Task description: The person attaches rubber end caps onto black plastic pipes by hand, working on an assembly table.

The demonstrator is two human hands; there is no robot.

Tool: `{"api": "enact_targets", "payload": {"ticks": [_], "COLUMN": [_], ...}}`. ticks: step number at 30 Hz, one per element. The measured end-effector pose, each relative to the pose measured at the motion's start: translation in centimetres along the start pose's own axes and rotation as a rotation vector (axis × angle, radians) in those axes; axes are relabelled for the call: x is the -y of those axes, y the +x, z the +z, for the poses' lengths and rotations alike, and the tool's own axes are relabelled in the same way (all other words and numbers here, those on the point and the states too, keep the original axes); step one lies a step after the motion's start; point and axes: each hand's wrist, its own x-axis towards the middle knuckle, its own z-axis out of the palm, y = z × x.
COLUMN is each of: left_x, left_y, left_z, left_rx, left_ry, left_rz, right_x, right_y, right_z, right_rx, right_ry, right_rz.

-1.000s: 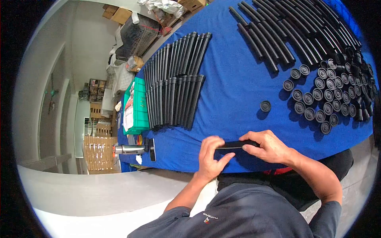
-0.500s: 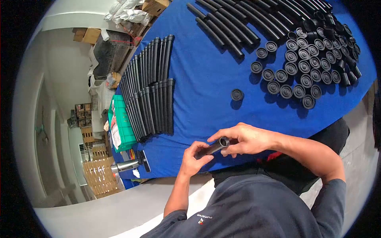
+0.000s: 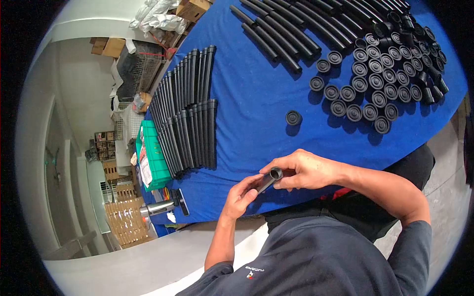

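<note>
Holding a hollow black plastic tube [image 3: 267, 184] over the near edge of a blue cloth-covered counter [image 3: 247, 93], tilted, with its open mouth up and toward the right. Wrapped around the lower part, the left hand [image 3: 240, 196], closed with thumb and fingers on opposite sides. Curled narrowly at the open mouth, the right hand [image 3: 303, 170], touching the rim with bent fingers. Hard to tell the tube's full length, with much of it behind the left hand.

Farther in on the cloth, a lone round black ringed cap [image 3: 293, 118]; beyond it to the right, a crowd of similar black caps [image 3: 375, 81], near loose straight black tubes [image 3: 321, 23]. To the left, two rows of black tubes with thicker ends [image 3: 212, 133], just beside a green plastic crate [image 3: 157, 155].
</note>
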Motion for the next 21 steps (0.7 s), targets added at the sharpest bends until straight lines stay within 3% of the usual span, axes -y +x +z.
{"api": "enact_targets", "payload": {"ticks": [4,6,10,14,15,18,19,21], "left_x": [0.8,2.0,-0.6,-0.1,-0.9,0.7,1.1,0.7], "left_y": [-0.1,-0.3,0.6,0.9,0.8,-0.1,-1.0,-1.2], "left_z": [0.5,0.9,3.7,4.3,5.0,3.5,4.5,4.2], "left_rx": [0.003,0.006,-0.128,-0.175,-0.251,0.064,-0.139,-0.308], "left_ry": [-0.097,-0.405,-1.073,-1.162,-1.121,-0.723,-0.541,0.128], "left_rz": [0.051,0.122,0.217,0.105,0.002,-0.158,-0.192,0.165], "right_x": [-0.9,-1.2,-1.4,-2.5,-2.1,-0.3,-0.6,-0.2], "right_y": [0.2,0.4,0.0,0.6,0.5,-0.2,0.0,-0.1], "right_z": [-0.1,0.2,1.0,1.2,1.2,0.4,0.2,0.0], "right_rx": [-0.035,-0.082,-0.04,-0.073,-0.111,-0.113,-0.14,-0.122], "right_ry": [-0.141,-0.3,-0.504,-0.375,-0.366,-0.363,-0.396,-0.41], "right_rz": [-0.141,-0.269,-0.203,-0.365,-0.367,-0.149,-0.186,-0.135]}}
